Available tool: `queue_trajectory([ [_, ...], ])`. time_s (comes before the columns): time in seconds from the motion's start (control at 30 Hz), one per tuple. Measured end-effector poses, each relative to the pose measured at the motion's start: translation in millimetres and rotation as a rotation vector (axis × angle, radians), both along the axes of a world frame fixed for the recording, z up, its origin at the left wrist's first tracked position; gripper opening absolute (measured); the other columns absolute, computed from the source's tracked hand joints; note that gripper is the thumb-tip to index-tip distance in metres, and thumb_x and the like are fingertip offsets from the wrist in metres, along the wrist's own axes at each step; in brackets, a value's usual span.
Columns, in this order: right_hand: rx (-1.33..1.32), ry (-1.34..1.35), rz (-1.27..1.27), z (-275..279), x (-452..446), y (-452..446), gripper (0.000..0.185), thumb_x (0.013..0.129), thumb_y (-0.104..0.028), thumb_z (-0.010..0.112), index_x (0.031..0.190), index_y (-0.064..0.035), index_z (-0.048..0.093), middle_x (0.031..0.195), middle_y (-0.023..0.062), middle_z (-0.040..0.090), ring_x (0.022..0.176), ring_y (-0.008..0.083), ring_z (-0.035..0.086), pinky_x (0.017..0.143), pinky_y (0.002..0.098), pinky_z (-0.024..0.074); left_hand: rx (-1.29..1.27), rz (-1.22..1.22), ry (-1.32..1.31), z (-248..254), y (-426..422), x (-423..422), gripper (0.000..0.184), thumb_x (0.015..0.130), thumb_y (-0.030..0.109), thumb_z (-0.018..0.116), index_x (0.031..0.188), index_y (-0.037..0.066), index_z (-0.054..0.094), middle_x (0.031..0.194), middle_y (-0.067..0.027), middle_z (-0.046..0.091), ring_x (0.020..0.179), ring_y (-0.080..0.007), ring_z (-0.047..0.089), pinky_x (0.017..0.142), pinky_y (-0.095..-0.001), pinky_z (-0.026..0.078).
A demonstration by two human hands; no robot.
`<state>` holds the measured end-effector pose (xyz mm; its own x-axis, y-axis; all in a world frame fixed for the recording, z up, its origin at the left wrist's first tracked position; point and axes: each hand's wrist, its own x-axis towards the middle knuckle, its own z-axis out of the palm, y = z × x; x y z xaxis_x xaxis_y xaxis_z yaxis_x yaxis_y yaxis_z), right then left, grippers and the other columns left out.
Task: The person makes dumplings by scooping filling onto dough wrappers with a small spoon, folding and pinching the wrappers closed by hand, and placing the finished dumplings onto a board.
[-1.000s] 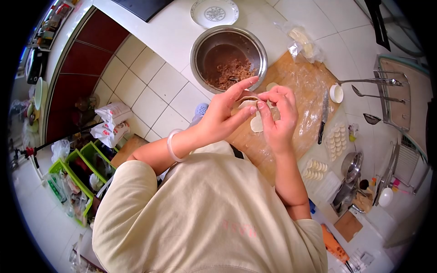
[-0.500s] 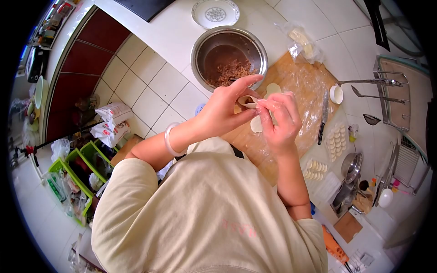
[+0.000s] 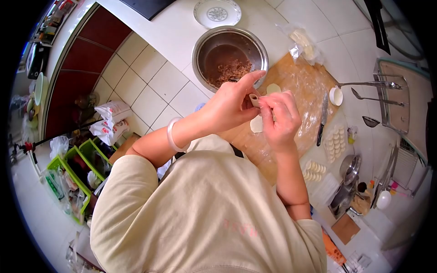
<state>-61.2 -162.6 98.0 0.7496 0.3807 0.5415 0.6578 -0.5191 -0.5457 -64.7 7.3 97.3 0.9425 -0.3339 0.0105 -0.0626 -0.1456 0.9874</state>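
Over the wooden board (image 3: 241, 136), a dumpling (image 3: 255, 101) is held between my two hands, its wrapper folded partly around and mostly hidden by fingers. My left hand (image 3: 232, 103), wearing a pale bangle, cups it from the left with the index finger stretched above. Fingertips of my right hand (image 3: 281, 119) pinch the wrapper's right edge. Below the hands lies a round dough wrapper (image 3: 257, 124), and another wrapper (image 3: 273, 88) rests just above them. Beyond my left hand stands a metal bowl (image 3: 202, 50) with brown minced filling (image 3: 234, 69).
A knife (image 3: 322, 119) lies at the board's right side, near a small white cup (image 3: 336, 96). Rows of finished dumplings (image 3: 336, 144) sit to the right. A bag of dough (image 3: 302, 44) is at the board's top, a patterned plate (image 3: 217, 13) behind the bowl.
The wrapper's opening between my hands looks smaller and more folded. My left fingers have closed in further around it, while my right hand keeps its pinch.
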Motion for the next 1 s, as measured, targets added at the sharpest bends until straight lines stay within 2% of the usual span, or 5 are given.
queue_trajectory([
  [0.13, 0.061, 0.132, -0.062, 11.0, -0.7, 9.2, 0.013, 0.073, 0.003, 0.07, 0.084, 0.0003, 0.064, 0.079, 0.0081, 0.056, 0.071, 0.0239, 0.053, 0.057, 0.0328, 0.0446, -0.026, 0.064, -0.146, -8.1, -3.6, 2.2, 0.065, 0.074, -0.001, 0.066, 0.131, -0.005, 0.036, 0.077, -0.0157, 0.065, 0.063, -0.0249, 0.064, 0.059, -0.0322, 0.05],
  [0.53, 0.058, 0.186, -0.058, 13.5, 5.7, 9.2, 0.013, 0.073, 0.002, 0.07, 0.084, -0.001, 0.065, 0.082, 0.0084, 0.057, 0.073, 0.0238, 0.054, 0.061, 0.0333, 0.0465, 0.016, 0.076, -0.212, -10.4, -7.1, 4.1, 0.069, 0.074, -0.001, 0.067, 0.133, -0.006, 0.033, 0.068, -0.0151, 0.061, 0.06, -0.0267, 0.062, 0.058, -0.0333, 0.049],
  [0.67, 0.066, 0.184, -0.047, 8.0, 8.7, 8.1, 0.018, 0.074, -0.005, 0.073, 0.089, -0.0012, 0.066, 0.088, 0.0093, 0.058, 0.077, 0.0234, 0.056, 0.066, 0.0326, 0.0487, 0.0, 0.052, -0.066, -8.5, -7.0, 2.2, 0.075, 0.077, -0.005, 0.064, 0.142, 0.002, 0.027, 0.091, -0.0129, 0.067, 0.079, -0.0193, 0.066, 0.071, -0.0305, 0.054],
  [0.83, 0.347, 0.178, -0.132, -6.1, 4.4, 8.2, 0.024, 0.078, -0.012, 0.074, 0.097, -0.0006, 0.065, 0.09, 0.01, 0.061, 0.08, 0.0223, 0.058, 0.069, 0.032, 0.0494, -0.773, 0.045, 0.357, -23.9, -6.9, -1.1, 0.042, 0.086, 0.001, 0.062, 0.126, -0.001, 0.05, 0.107, -0.0112, 0.064, 0.095, -0.0163, 0.062, 0.079, -0.0308, 0.053],
  [1.0, 0.316, 0.009, -0.22, -12.9, -6.5, 4.8, 0.02, 0.082, -0.011, 0.07, 0.099, 0.0, 0.065, 0.089, 0.0111, 0.062, 0.078, 0.023, 0.058, 0.065, 0.0304, 0.0488, -0.92, 0.087, 0.359, -28.9, -15.3, -7.5, 0.03, 0.088, 0.001, 0.061, 0.118, -0.001, 0.057, 0.106, -0.0112, 0.064, 0.093, -0.0158, 0.062, 0.08, -0.031, 0.052],
])
